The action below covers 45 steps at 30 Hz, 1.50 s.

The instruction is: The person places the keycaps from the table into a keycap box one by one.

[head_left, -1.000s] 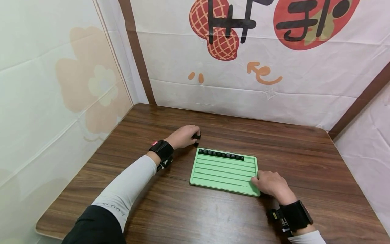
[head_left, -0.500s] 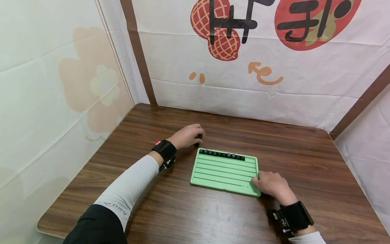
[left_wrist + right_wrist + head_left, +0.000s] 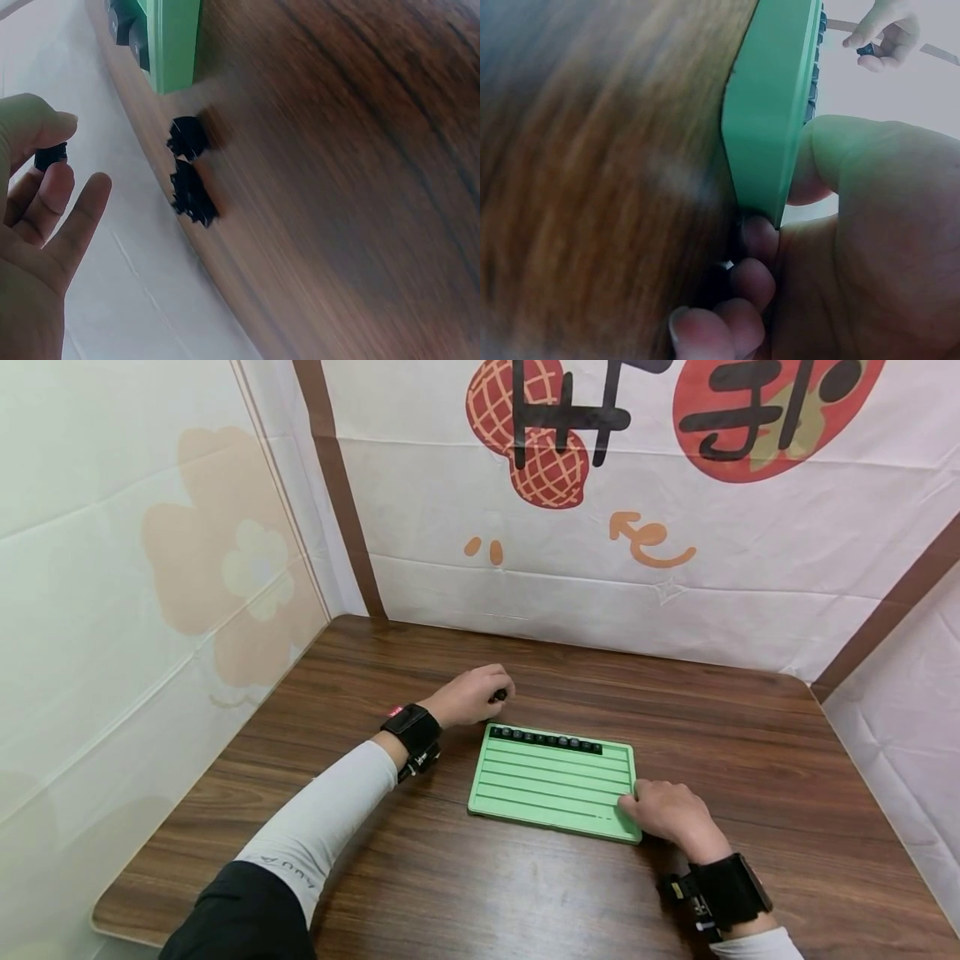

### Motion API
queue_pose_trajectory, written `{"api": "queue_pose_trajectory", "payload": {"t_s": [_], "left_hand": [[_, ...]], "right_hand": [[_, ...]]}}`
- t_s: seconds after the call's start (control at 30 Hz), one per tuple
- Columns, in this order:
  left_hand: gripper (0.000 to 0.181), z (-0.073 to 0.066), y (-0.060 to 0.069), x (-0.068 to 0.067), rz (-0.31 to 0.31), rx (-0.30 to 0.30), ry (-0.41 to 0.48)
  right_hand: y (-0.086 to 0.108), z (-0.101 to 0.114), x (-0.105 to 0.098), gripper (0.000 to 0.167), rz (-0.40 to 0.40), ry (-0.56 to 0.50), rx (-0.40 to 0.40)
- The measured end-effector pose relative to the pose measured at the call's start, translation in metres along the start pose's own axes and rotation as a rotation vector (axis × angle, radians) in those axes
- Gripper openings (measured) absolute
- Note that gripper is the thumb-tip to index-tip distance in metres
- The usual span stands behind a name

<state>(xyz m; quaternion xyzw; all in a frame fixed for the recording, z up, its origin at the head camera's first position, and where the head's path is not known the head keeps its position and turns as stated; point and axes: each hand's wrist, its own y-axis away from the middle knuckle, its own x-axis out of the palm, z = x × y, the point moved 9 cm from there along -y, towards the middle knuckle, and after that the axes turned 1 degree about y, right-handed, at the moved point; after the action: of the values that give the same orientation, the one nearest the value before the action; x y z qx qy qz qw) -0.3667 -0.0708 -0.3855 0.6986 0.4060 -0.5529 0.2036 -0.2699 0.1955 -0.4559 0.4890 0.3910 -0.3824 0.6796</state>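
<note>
My left hand [image 3: 472,695] pinches a small black keycap [image 3: 51,155] between thumb and fingers, raised over the table near the far left corner of a green tray [image 3: 551,793]. In the left wrist view, a few black keycaps [image 3: 192,191] sit on the tabletop close to the tray's corner; the hand mostly hides them in the head view. The grooved tray carries a row of black keycaps [image 3: 551,740] along its far edge. My right hand [image 3: 670,814] grips the tray's near right corner, thumb on top, fingers curled at the side and underneath.
The tray lies on a brown wood-grain table [image 3: 420,877] with rounded corners. A printed white cloth [image 3: 570,585] hangs behind the table, and another pale cloth [image 3: 112,693] hangs along the left side.
My left hand has shifted slightly right and now holds a keycap clear of the ones on the table. The right hand and tray have stayed put.
</note>
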Motion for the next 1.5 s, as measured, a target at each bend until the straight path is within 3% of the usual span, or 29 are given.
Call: {"api": "queue_pose_trajectory", "payload": {"t_s": [0.47, 0.83, 1.1, 1.5], "left_hand": [[0.017, -0.025, -0.017, 0.01, 0.019, 0.071, 0.099], [0.024, -0.072, -0.043, 0.031, 0.152, 0.122, 0.036], [0.019, -0.105, -0.058, 0.041, 0.172, 0.217, 0.024], [0.021, -0.134, -0.075, 0.065, 0.23, 0.262, -0.012]], "right_hand": [[-0.001, 0.003, -0.002, 0.024, 0.004, 0.003, -0.001], [-0.001, 0.0, 0.0, 0.024, 0.012, 0.005, 0.015], [0.0, 0.002, -0.001, 0.024, 0.007, -0.007, -0.017], [-0.001, 0.002, -0.002, 0.025, 0.008, -0.007, -0.003]]}}
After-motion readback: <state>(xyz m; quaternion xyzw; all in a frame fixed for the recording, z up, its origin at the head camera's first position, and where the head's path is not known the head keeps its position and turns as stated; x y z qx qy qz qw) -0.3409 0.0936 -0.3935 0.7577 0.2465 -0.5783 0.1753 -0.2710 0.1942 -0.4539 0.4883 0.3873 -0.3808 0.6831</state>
